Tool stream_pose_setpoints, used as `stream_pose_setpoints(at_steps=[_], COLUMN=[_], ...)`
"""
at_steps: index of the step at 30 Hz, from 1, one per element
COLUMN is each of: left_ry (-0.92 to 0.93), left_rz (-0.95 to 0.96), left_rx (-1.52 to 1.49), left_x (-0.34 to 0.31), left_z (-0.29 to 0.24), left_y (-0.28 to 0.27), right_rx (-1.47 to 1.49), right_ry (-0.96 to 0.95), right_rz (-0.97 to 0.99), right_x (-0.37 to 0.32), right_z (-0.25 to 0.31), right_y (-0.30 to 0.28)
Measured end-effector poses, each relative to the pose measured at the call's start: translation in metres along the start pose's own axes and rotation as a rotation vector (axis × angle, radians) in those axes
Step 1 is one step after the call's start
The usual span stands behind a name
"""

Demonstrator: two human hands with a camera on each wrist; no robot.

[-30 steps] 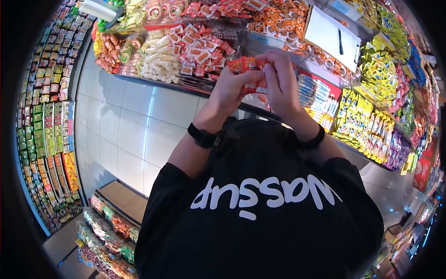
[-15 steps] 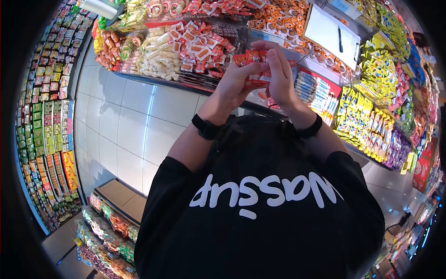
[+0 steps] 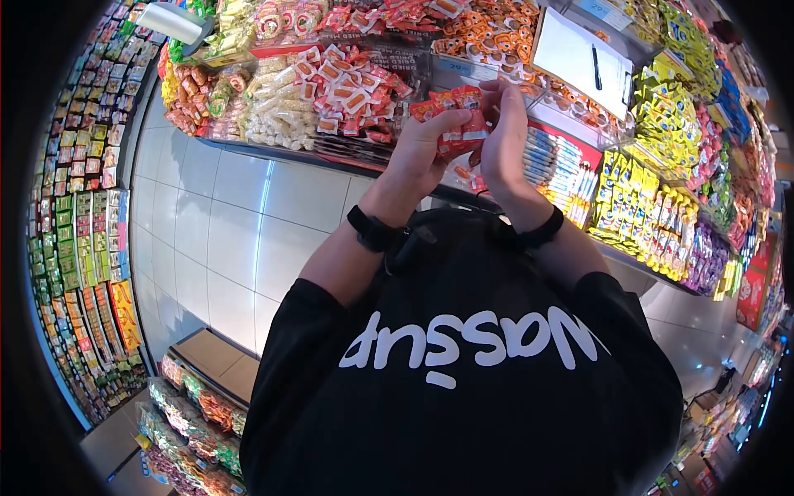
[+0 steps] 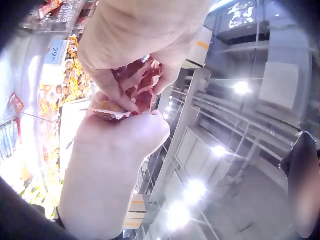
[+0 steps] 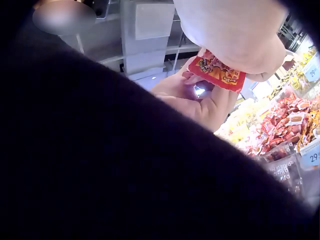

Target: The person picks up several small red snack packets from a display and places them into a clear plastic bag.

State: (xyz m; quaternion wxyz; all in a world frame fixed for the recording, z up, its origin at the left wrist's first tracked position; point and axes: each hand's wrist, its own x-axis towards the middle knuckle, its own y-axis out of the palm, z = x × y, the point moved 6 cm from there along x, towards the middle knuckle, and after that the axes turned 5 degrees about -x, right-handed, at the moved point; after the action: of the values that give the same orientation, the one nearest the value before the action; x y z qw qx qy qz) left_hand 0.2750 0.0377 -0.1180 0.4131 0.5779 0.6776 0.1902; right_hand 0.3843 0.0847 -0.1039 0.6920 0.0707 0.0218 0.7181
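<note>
My left hand (image 3: 413, 153) grips several small red snack packets (image 3: 470, 124), its thumb lying across them. My right hand (image 3: 508, 145) stands upright along their right side, with extended fingers and the palm turned towards them. In the left wrist view the crumpled red packets (image 4: 145, 82) sit between both hands, and one packet's pale edge touches the right hand (image 4: 107, 155). A red packet with yellow print (image 5: 218, 72) shows below the right hand (image 5: 235, 35) in the right wrist view. The left hand's fingers (image 5: 200, 110) are underneath it. Both hands are above the front of the snack display.
Loose red-and-white packets (image 3: 347, 87) fill a bin ahead, beside orange packets (image 3: 488, 37). A clipboard with a pen (image 3: 583, 62) lies on the display. Yellow packets (image 3: 628, 194) are at right. Tiled floor (image 3: 223, 211) and a packed shelf (image 3: 83, 215) are at left.
The right hand's bent fingers have left the top of the packets and straightened along their right side. More of the packets now shows. The left hand keeps its grip.
</note>
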Motion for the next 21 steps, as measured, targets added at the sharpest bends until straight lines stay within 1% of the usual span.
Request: stream_pose_setpoints(at_steps=[1,4,7,10,11,13,16,17,18,19,21], left_ry=[0.026,0.101,0.16,0.194,0.223,0.281,0.288,0.244,0.246,0.247,0.234], left_rz=[-0.001,-0.001,0.01,0.053,0.058,0.071,0.078,0.069,0.062,0.053,0.052], left_rx=[0.003,0.05,0.194,0.393,0.433,0.514,0.549,0.488,0.469,0.45,0.402], left_x=[-0.001,-0.005,-0.006,-0.005,-0.006,-0.009,-0.007,-0.008,-0.007,-0.006,-0.006], left_z=[-0.003,-0.013,-0.025,-0.022,-0.019,-0.011,-0.006,-0.005,-0.004,-0.003,-0.001], left_y=[0.001,-0.002,-0.009,-0.015,-0.014,-0.005,0.004,0.006,0.006,0.004,0.003], right_rx=[0.018,0.177,0.262,0.561,0.579,0.589,0.553,0.531,0.508,0.485,0.48], right_ry=[-0.004,0.204,0.144,0.256,0.268,0.268,0.243,0.223,0.204,0.226,0.24], right_rz=[0.002,0.078,0.033,0.004,-0.045,-0.076,-0.114,-0.121,-0.126,-0.185,-0.172], right_x=[0.0,-0.001,0.014,0.031,0.035,0.038,0.033,0.032,0.031,0.027,0.025], right_z=[0.0,-0.004,0.0,0.003,0.005,0.004,0.004,-0.001,-0.001,-0.001,0.002], right_y=[0.0,0.0,-0.015,-0.022,-0.022,-0.019,-0.01,-0.01,-0.008,-0.007,-0.006])
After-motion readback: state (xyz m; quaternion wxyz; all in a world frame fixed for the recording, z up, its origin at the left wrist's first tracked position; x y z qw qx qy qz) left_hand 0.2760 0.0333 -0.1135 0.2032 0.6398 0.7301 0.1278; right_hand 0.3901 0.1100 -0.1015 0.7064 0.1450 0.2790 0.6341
